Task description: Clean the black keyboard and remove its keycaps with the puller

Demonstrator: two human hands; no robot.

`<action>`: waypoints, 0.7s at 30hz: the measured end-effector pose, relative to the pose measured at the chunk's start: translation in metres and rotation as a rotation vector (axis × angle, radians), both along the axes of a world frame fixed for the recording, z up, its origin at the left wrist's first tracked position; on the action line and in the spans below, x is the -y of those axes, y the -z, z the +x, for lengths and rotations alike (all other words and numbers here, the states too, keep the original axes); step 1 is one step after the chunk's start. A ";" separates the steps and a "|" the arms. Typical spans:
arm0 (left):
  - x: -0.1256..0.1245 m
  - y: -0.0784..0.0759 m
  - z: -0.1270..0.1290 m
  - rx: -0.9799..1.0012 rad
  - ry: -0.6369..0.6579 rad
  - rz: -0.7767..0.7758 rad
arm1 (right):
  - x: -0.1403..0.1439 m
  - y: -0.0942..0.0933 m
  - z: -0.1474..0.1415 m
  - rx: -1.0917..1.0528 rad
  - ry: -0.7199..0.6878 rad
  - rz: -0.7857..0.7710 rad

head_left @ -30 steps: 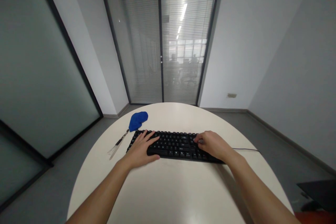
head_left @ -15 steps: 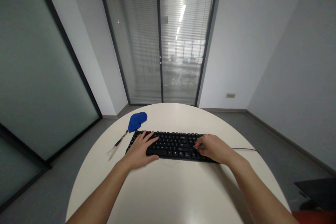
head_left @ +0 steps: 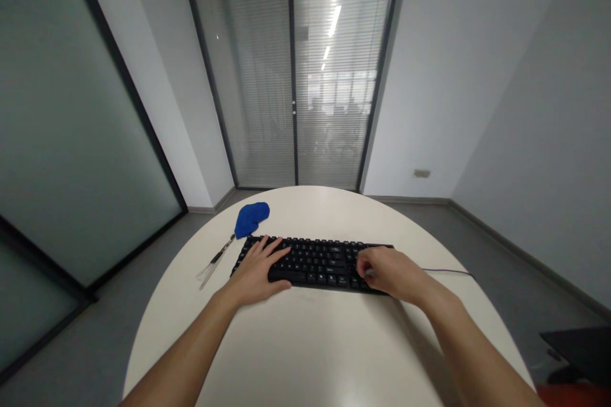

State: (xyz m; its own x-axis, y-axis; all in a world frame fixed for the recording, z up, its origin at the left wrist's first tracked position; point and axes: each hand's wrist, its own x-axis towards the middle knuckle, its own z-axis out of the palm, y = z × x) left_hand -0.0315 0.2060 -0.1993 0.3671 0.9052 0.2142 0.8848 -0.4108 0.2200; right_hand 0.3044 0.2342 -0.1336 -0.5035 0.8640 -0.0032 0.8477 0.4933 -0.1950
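A black keyboard lies across the middle of a round white table. My left hand rests flat on the keyboard's left end, fingers spread over the keys. My right hand sits on the right part of the keyboard with its fingers curled down; something small and pale shows at the fingertips, too small to identify. The keyboard's far right end is hidden behind that hand.
A blue cloth lies at the table's far left, with a thin brush-like tool beside it. A cable runs right from the keyboard. Glass doors with blinds stand behind; a dark object sits at lower right.
My right hand has slid a little toward me along the right part of the keyboard. My left hand has stayed in place on the left end.
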 end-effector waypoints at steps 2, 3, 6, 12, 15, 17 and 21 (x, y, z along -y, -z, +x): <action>0.001 -0.001 0.000 0.006 0.004 0.001 | 0.002 -0.001 -0.002 -0.010 -0.029 -0.041; 0.001 -0.002 0.000 0.007 0.004 0.000 | 0.003 -0.001 -0.002 -0.018 -0.046 -0.058; 0.002 -0.004 0.000 0.006 0.001 -0.008 | 0.008 -0.003 -0.004 -0.052 -0.074 -0.098; 0.001 -0.002 0.000 0.022 0.020 0.007 | 0.002 0.001 -0.013 -0.284 -0.159 0.062; 0.001 -0.002 0.000 0.023 0.026 0.011 | -0.010 0.016 -0.020 -0.407 -0.201 0.262; 0.001 -0.002 -0.001 0.018 0.027 0.009 | -0.018 0.029 -0.023 -0.432 -0.187 0.332; 0.001 -0.003 0.000 0.008 0.018 0.010 | -0.028 0.048 -0.027 -0.413 -0.135 0.297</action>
State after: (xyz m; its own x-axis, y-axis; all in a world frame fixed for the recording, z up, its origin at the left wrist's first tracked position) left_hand -0.0315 0.2050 -0.1966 0.3814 0.8964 0.2258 0.8755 -0.4287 0.2230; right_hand 0.2772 0.2619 -0.1817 -0.5182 0.7246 0.4544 0.6547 0.6779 -0.3344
